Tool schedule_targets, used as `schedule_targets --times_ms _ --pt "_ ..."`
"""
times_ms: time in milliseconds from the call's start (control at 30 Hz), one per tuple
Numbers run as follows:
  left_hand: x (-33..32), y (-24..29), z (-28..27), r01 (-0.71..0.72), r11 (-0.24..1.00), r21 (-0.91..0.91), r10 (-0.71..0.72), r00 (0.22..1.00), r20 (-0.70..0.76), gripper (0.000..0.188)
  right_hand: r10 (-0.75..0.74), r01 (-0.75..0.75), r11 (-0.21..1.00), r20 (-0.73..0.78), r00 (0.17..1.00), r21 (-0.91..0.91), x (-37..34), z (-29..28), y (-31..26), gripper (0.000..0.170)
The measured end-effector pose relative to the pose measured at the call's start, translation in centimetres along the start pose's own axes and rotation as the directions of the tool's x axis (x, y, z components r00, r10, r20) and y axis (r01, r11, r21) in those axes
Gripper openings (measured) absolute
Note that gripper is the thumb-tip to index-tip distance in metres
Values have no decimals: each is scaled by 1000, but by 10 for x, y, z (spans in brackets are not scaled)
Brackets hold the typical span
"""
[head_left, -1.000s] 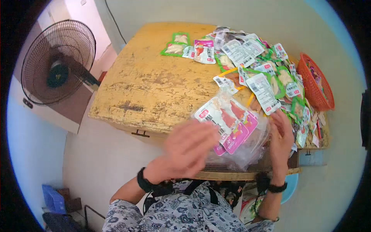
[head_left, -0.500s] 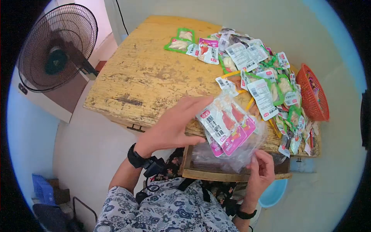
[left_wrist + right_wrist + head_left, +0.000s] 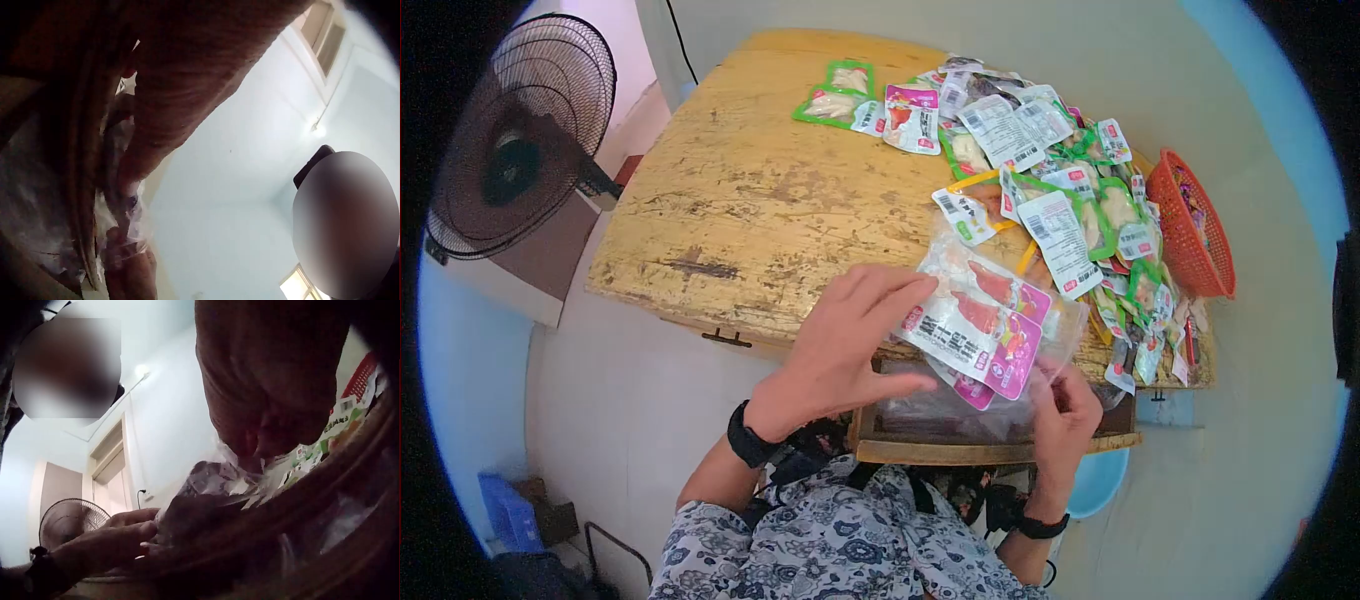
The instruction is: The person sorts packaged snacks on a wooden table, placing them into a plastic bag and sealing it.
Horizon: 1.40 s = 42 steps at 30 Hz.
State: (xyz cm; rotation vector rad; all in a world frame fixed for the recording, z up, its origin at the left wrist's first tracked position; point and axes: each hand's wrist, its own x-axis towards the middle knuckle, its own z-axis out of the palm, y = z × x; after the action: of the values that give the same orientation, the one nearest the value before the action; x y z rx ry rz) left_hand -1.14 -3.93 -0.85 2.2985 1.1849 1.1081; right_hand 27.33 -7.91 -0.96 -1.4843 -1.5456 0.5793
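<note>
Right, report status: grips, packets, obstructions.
Left grip open beside pink-and-white packets. Right grip pinches clear plastic. Open drawer below. Packet heap crowds space beyond.

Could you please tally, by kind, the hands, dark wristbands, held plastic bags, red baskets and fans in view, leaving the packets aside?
Hands: 2 (left hand, right hand)
Dark wristbands: 2
Held plastic bag: 1
Red basket: 1
Fan: 1
Total: 7
</note>
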Motion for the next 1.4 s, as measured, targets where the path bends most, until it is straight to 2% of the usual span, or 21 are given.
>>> schedule_targets --times_ms 67,167,267,367,500,600,633,700,767,900,1000,1100,1267,1367,1400 --pt "1 2 2 -28 999 -23 27 1000 -5 91 205 -209 960 40 978 187 6 0 -11 25" --pt "5 6 7 -31 995 -95 32 999 10 95 271 -258 870 29 962 420 10 8 -24 27" --pt "6 9 12 0 989 -150 4 1000 22 96 311 -289 886 -3 950 362 12 19 -27 28" --pt "8 10 17 2 988 -152 0 1000 14 95 299 -373 854 244 923 363 10 20 -30 21" --pt "7 11 17 -6 991 -136 7 1000 7 93 223 -337 895 361 906 294 12 14 -22 8" --pt "8 16 10 -39 989 145 25 995 94 89 167 -309 905 424 890 292 19 11 -21 4" --pt "9 18 7 -54 980 189 35 994 100 87 167 -319 897 434 885 305 20 12 -24 5" --pt "11 19 3 -80 958 276 51 992 112 83 173 -331 896 455 873 295 21 12 -26 7" --pt "12 15 7 -117 969 218 90 988 128 79 183 -332 908 474 861 253 21 11 -23 8" --pt "14 0 12 -130 989 70 121 985 121 74 200 -349 892 442 875 286 18 9 -18 7" --pt "18 -1 10 -193 976 99 180 975 133 73 194 -343 881 412 890 327 19 9 -15 5" --pt "20 -3 9 -195 976 96 177 969 175 70 197 -339 864 369 908 372 18 8 -15 4" --pt "17 -10 11 -180 984 -4 178 971 157 67 280 -367 781 242 929 506 19 -2 -5 11" --pt "19 -9 10 -170 984 -46 175 974 146 68 277 -300 835 118 953 462 24 -1 -5 18" --pt "20 -8 10 -165 985 -54 172 975 144 68 225 -239 892 83 971 383 25 1 0 21"
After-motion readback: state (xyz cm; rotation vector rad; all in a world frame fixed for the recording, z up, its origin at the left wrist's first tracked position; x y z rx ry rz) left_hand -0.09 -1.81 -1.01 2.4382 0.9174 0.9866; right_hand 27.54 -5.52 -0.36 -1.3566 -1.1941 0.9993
